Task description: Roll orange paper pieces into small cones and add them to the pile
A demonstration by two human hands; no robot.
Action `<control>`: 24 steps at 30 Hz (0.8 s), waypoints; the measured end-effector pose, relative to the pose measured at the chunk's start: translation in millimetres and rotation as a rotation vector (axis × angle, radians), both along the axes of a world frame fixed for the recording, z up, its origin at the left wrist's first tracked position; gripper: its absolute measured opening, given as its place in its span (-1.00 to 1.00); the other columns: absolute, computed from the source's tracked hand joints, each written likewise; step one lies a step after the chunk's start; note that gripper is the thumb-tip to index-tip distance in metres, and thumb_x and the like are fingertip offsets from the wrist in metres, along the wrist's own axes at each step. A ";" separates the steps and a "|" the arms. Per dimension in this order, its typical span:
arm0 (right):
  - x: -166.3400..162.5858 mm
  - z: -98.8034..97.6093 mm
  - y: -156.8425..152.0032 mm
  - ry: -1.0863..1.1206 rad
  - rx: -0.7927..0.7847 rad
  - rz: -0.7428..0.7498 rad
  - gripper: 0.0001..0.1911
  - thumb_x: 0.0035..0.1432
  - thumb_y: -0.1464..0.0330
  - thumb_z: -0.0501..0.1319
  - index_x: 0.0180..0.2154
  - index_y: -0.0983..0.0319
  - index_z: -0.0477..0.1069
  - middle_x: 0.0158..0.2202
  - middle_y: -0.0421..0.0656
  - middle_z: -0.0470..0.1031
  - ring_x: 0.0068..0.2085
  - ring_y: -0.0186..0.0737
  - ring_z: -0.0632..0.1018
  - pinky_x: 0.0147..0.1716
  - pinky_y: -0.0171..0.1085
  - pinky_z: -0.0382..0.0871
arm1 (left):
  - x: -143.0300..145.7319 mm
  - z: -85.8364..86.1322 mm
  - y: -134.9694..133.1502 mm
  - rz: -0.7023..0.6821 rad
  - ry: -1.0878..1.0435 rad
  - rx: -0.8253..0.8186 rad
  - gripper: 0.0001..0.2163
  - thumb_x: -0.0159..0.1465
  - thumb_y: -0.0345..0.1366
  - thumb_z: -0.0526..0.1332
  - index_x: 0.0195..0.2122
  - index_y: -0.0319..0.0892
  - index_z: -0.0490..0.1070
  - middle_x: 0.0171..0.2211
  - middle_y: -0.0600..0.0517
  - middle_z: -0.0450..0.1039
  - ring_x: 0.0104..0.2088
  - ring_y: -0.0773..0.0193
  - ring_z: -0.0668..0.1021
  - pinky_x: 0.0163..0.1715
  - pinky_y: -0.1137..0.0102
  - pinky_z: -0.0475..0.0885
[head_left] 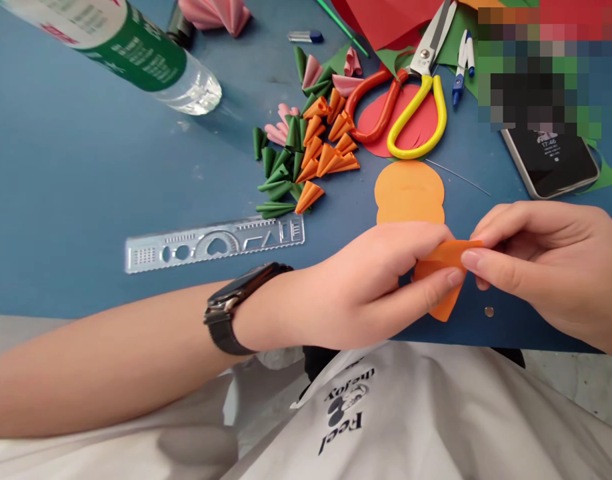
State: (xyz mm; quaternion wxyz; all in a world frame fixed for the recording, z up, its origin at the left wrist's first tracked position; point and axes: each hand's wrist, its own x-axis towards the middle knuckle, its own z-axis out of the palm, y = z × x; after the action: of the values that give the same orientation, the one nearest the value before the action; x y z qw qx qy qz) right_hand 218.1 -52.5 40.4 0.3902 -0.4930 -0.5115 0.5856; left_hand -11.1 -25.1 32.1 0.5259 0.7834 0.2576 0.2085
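Between my two hands is a piece of orange paper (pixel 441 267), partly folded over, with a pointed end hanging down. My left hand (pixel 381 283) grips it from the left with thumb and fingers, a watch on its wrist. From the right, my right hand (pixel 546 260) pinches its upper right corner. Just beyond the hands lies an orange paper shape with scalloped edges (pixel 410 190), its near part hidden by my left hand. Farther off sits a pile of rolled orange paper cones (pixel 331 157) and green paper cones (pixel 279 167), with some pink ones among them.
Scissors (pixel 426 77) with red and yellow handles rest on red paper. A clear ruler (pixel 216 243) lies left of my hands. A bottle (pixel 151 60) stands at the upper left. At right are a phone (pixel 556 163) and a blue-white pen (pixel 459 80). A thin wire (pixel 459 177) lies nearby.
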 end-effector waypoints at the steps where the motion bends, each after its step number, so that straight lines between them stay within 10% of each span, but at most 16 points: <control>1: -0.1 -0.5 -0.2 0.009 -0.011 -0.001 -0.76 0.06 0.33 0.67 -0.45 0.09 0.65 -0.47 -0.26 0.62 -0.53 -0.28 0.56 -0.68 -0.33 0.45 | 0.1 0.1 -0.1 -0.002 -0.010 0.010 -0.85 0.54 -0.29 0.27 -0.23 -0.13 0.47 -0.37 0.02 0.55 -0.40 0.27 0.49 -0.39 0.34 0.42; 11: 3.0 -5.5 -0.6 -0.002 -0.017 0.012 -0.73 0.05 0.17 0.71 -0.42 0.09 0.70 -0.41 -0.21 0.64 -0.46 -0.25 0.59 -0.57 -0.28 0.50 | 3.3 3.4 -2.2 0.023 -0.008 0.053 -0.82 0.58 -0.41 0.17 -0.22 -0.15 0.42 -0.33 0.07 0.57 -0.39 0.37 0.50 -0.34 0.46 0.41; 21: 7.1 -5.4 -3.7 0.079 0.036 0.029 -0.72 0.50 0.26 0.37 -0.32 0.07 0.75 -0.30 -0.16 0.72 -0.28 -0.19 0.70 -0.28 -0.25 0.69 | 2.1 10.9 -2.5 0.075 0.050 -0.118 -0.84 0.56 -0.33 0.19 -0.17 -0.13 0.53 -0.46 0.15 0.44 -0.47 0.37 0.38 -0.45 0.45 0.35; 24: 2.8 -3.5 -2.3 0.003 0.062 -0.007 -0.85 0.31 0.29 0.55 -0.36 0.09 0.73 -0.34 -0.21 0.71 -0.36 -0.26 0.68 -0.34 -0.32 0.67 | 2.5 11.5 -3.7 0.090 0.041 -0.129 -0.78 0.54 -0.33 0.20 -0.31 -0.12 0.43 -0.51 0.18 0.32 -0.50 0.38 0.31 -0.49 0.45 0.29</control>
State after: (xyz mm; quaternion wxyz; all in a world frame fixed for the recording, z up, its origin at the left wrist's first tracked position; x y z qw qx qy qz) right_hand 220.9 -54.8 36.9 0.4081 -0.4815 -0.5271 0.5690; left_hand -8.7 -28.8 43.7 0.5598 0.7397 0.3161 0.1986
